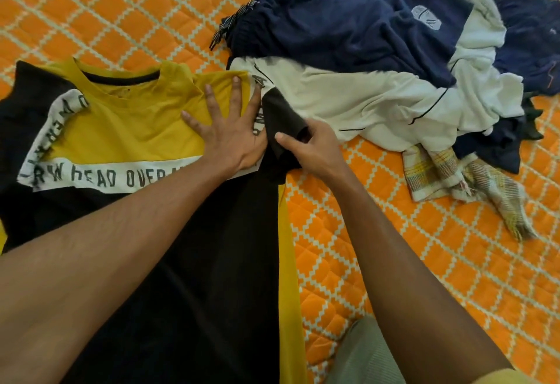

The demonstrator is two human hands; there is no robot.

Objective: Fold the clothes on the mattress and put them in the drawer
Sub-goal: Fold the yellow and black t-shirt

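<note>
Pressing soft yellow-black shirt (127,129) flat, left hand (225,138) (fingers spread).

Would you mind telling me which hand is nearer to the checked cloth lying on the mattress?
The right hand. It grips the T-shirt's black sleeve, just left of the checked cloth. The left hand presses flat on the yellow T-shirt, farther left.

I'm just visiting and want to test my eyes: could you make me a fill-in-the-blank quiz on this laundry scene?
1. The left hand presses flat on the ____ and black T-shirt.
2. The right hand pinches the shirt's ____ sleeve.
3. The quilted mattress is ____ with white lines.

Missing words: yellow; black; orange
</note>
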